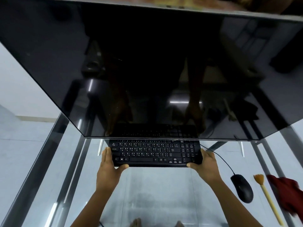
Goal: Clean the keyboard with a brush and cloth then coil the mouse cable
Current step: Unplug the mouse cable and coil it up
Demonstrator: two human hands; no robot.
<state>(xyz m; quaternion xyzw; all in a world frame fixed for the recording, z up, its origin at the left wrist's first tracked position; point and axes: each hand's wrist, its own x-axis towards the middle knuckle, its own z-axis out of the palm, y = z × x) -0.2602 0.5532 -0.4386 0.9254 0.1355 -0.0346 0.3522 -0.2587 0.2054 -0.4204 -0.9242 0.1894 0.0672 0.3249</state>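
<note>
Both hands gripped the black keyboard [155, 153] by its short ends, the left hand [109, 167] and right hand [207, 166] each with thumb wrapped on the near edge, over the glass desk [155, 194] (beneath the dark monitor [147, 63]). The mouse [242, 188], brush [266, 196] and red cloth [287, 194] lay to the right.

glass desk [157, 190] on metal legs over pale tiled floor [24, 145].

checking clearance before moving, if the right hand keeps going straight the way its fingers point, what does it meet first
The right hand grips the keyboard at its right end, fingers pointing away from the person. Straight on, it would probably meet the lower edge of the monitor first, though depth is unclear.
</note>
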